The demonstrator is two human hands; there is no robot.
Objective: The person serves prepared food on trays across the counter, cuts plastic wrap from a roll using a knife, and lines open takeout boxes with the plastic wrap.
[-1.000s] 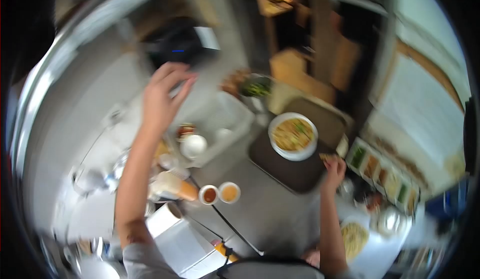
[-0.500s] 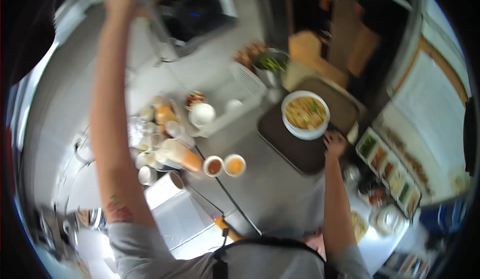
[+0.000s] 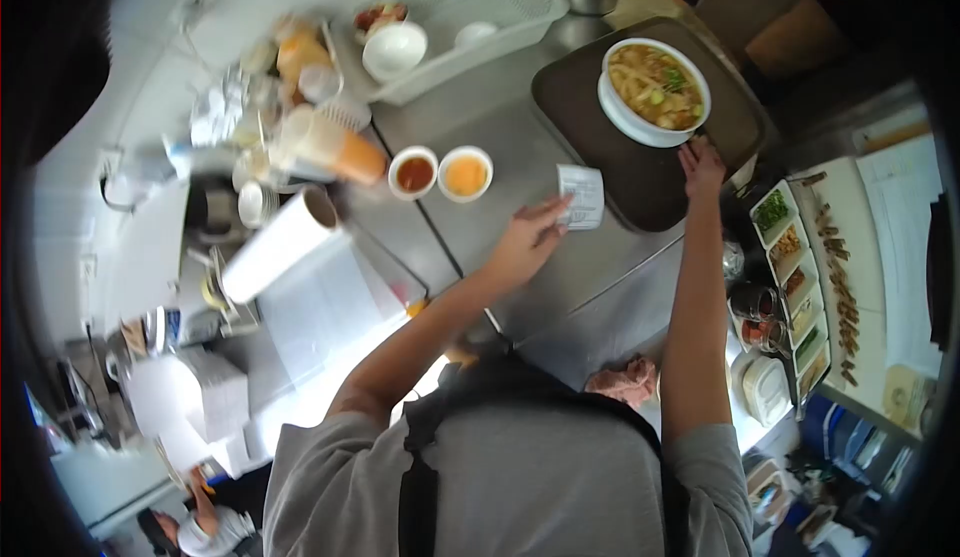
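My left hand [image 3: 532, 242] pinches a small printed paper slip [image 3: 581, 197] over the steel counter, just left of the dark tray [image 3: 645, 192]. A white bowl [image 3: 645, 129] of noodle soup with green bits stands on that tray. At the bowl's lower right rim is my right hand [image 3: 702, 167], its fingers spread near or against the side; whether they touch is hard to tell. Two small white cups, one of red sauce [image 3: 413, 173] and one of orange sauce [image 3: 466, 174], stand side by side left of the slip.
A white basket [image 3: 480, 57] with small bowls is at the upper left of the tray. Bottles [image 3: 350, 152] and a paper roll [image 3: 280, 242] lie farther left. Topping containers [image 3: 790, 247] line the right. Raw meat [image 3: 625, 382] sits near my body. Another person [image 3: 205, 527] is at the lower left.
My left hand has come down from the upper left and now holds the slip over the counter. My right hand remains by the bowl. The view has shifted downward.
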